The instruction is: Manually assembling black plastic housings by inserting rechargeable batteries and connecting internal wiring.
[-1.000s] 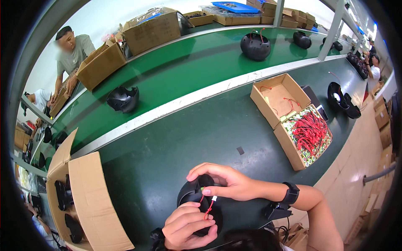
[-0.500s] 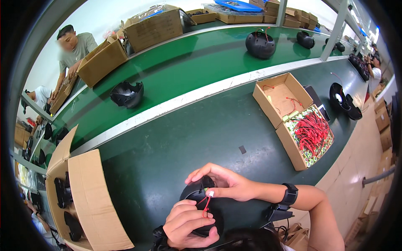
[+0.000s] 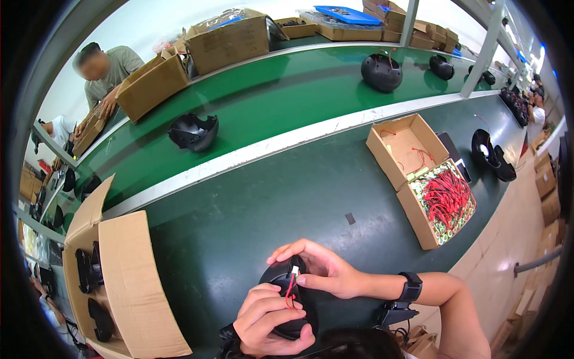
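A black plastic housing is held low over the near bench edge, its lower part partly hidden by my fingers. My left hand is closed round its lower left side, fingers bent over the front. From the upper right, my right hand grips the housing, fingers over its top and thumb on its near face. By that thumb tip a small white connector stands up. Red wires run from it down toward my left fingertips; whether those fingers pinch the wires is unclear.
At right, a cardboard box holds many red-wired battery packs, beside an open box. A carton with black parts stands left. Black shells sit on the green conveyor. A co-worker handles cartons at far left.
My right thumb has slid off the white connector to just beside it, and the connector shows more upright. The shells on the conveyor have shifted slightly right.
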A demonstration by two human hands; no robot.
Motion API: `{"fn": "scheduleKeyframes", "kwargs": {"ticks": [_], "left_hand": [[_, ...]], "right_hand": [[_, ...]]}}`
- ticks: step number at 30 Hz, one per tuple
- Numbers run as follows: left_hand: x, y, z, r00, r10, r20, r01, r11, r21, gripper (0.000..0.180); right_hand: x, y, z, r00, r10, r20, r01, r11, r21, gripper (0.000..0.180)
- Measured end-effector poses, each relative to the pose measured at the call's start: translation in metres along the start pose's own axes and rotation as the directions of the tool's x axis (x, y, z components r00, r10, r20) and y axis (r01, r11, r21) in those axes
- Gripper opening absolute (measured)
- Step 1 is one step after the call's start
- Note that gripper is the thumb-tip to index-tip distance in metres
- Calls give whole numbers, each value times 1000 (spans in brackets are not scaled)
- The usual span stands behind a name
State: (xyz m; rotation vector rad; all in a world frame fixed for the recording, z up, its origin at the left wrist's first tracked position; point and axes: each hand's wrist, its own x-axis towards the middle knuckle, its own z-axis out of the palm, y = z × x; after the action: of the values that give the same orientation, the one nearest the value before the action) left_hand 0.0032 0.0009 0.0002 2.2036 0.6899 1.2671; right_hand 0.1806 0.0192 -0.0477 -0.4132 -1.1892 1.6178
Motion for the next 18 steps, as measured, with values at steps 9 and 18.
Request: {"fn": "scheduleKeyframes", "kwargs": {"ticks": [9,18], "left_hand": [[-3,0,-3,996,-80,-48,82,995,59,27],[4,2,-4,995,-65,-70,70,994,79,24]], "right_hand": [[0,1,1,999,29,24,-27,996,-83,43],[-1,0,1,998,52,20,-50,995,-83,43]]}}
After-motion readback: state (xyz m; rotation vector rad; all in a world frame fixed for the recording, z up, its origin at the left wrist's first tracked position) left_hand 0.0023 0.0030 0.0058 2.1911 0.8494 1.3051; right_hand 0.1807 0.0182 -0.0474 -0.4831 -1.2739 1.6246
